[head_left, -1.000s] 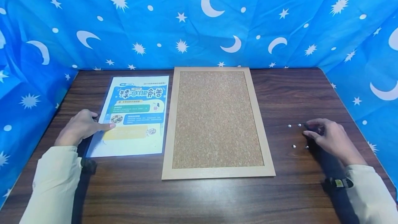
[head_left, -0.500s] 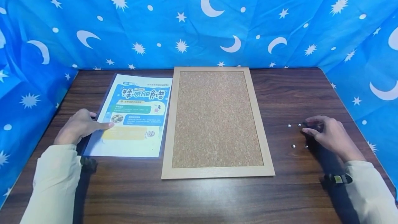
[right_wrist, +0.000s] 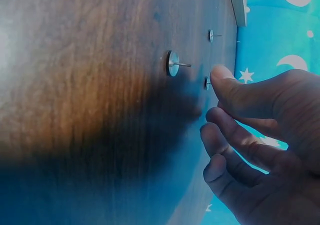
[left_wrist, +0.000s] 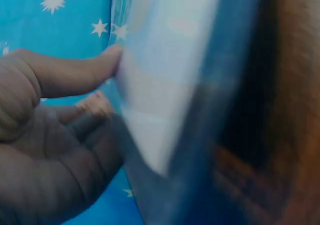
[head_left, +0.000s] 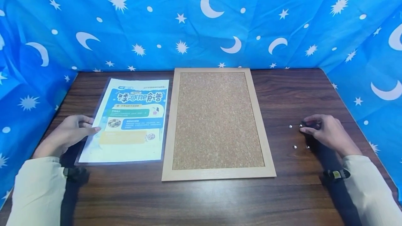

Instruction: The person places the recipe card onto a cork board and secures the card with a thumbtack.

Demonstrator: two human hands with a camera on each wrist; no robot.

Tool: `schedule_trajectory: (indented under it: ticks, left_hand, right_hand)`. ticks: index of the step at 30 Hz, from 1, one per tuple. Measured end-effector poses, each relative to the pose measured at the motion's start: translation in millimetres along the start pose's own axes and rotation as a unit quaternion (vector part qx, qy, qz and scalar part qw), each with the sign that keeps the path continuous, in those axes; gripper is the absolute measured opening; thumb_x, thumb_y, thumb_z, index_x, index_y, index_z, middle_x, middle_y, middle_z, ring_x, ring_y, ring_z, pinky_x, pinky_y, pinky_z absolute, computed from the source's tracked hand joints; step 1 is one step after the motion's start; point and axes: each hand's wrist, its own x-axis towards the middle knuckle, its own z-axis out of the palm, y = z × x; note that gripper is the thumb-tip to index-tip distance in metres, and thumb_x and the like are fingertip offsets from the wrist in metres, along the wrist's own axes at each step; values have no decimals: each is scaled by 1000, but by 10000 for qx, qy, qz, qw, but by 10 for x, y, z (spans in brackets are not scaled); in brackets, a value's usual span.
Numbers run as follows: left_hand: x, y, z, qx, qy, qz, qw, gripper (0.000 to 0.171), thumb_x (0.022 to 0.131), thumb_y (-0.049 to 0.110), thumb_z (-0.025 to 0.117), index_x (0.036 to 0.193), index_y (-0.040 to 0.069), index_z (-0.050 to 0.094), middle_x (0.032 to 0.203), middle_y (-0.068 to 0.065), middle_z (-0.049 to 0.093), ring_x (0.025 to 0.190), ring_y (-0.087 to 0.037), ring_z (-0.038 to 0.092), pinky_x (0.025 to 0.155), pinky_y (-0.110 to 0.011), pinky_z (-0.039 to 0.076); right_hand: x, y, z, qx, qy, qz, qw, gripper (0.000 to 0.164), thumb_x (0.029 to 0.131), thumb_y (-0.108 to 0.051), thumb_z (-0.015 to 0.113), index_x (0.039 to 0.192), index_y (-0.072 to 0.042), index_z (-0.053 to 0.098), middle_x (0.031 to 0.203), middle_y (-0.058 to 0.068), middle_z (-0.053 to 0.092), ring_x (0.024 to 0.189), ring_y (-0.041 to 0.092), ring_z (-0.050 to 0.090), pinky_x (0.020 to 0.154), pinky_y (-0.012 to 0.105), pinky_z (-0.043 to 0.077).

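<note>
poster (head_left: 128,122) farther left than before

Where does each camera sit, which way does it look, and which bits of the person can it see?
Head: on the head, looking forward and down at the sheet, board and tacks; both hands and sleeves show.
Left wrist: worn there, facing the blurry sheet and curtain; left fingers show.
Right wrist: worn there, looking along the table past the tacks to the curtain; right fingers show.
Shared: head and right wrist both see the tacks.
</note>
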Motion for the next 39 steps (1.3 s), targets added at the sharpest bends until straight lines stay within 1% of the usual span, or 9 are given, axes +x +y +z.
schedule_trajectory:
  ticks: [3, 6, 10, 17, 23, 31, 32, 36, 39]
  left_hand:
    - [-35, -91, -15, -251, 58, 95, 9996, 87, 98, 50, 62, 152, -10, 26, 132, -36, 48, 108, -50, 54, 79, -58, 52]
    - [-82, -147, -41, -430, 146, 231, 9987, 85, 99, 48, 61, 153, -9, 26, 133, -38, 51, 101, -44, 64, 71, -42, 56]
    - [-166, -180, -65, -735, 245, 428, 9961, 84, 99, 47, 61, 154, -7, 25, 138, -39, 49, 91, -34, 70, 68, -39, 61]
    - [-284, -162, -24, -1192, 704, 713, 9878, 72, 98, 44, 63, 149, 1, 34, 137, -33, 52, 80, -9, 68, 66, -26, 59]
    - [-381, -77, -9, -1234, 1193, 944, 9806, 66, 97, 47, 63, 145, 8, 40, 137, -29, 53, 74, 3, 63, 64, -22, 58]
    - [-494, 31, -126, -1048, 1500, 1076, 9772, 59, 100, 42, 62, 143, 7, 43, 133, -27, 58, 75, 8, 57, 64, -15, 55]
    - [-502, 45, -136, -1011, 1547, 1096, 9766, 58, 100, 42, 61, 143, 8, 44, 131, -23, 60, 76, 9, 56, 64, -13, 54]
    - [-533, 167, -121, -1078, 1497, 1107, 9766, 61, 98, 46, 62, 145, 11, 44, 134, -21, 59, 80, 6, 57, 69, -13, 54]
    - [-533, 327, -27, -1259, 1286, 1111, 9774, 64, 97, 48, 62, 147, 14, 43, 139, -23, 55, 83, 1, 62, 72, -17, 56]
  right_hand:
    - [33, -5, 10, 12, -137, 6, 9999, 38, 91, -21, 78, 113, 9, 70, 99, 28, 71, 88, 40, 68, 75, 59, 50]
    - [57, -3, 16, 84, -245, -3, 9997, 36, 92, -22, 77, 112, 7, 71, 100, 26, 72, 88, 40, 68, 76, 59, 50]
    - [62, 7, 35, 143, -266, 56, 9995, 28, 94, -22, 74, 107, 4, 74, 98, 22, 73, 85, 34, 67, 75, 53, 51]
    - [45, 28, 71, 287, -186, 279, 9990, 20, 97, -20, 71, 95, -1, 77, 95, 18, 72, 84, 30, 62, 74, 48, 50]
    - [53, 22, 88, 344, -29, 298, 9990, 20, 98, -18, 69, 92, -1, 76, 97, 19, 72, 86, 32, 61, 74, 49, 48]
    - [51, -18, 52, 310, 258, 24, 9992, 18, 98, -18, 69, 93, -1, 74, 93, 15, 73, 76, 25, 61, 64, 34, 46]
    - [57, -24, 41, 301, 258, 2, 9992, 18, 98, -17, 69, 93, -1, 74, 91, 15, 72, 75, 25, 60, 64, 34, 46]
    - [92, -54, -7, 272, 230, 10, 9994, 20, 99, -18, 67, 96, 0, 72, 85, 11, 70, 72, 25, 57, 62, 33, 46]
    - [121, -91, -38, 277, 270, -3, 9993, 22, 100, -20, 67, 98, 1, 71, 81, 10, 69, 71, 25, 57, 59, 31, 46]
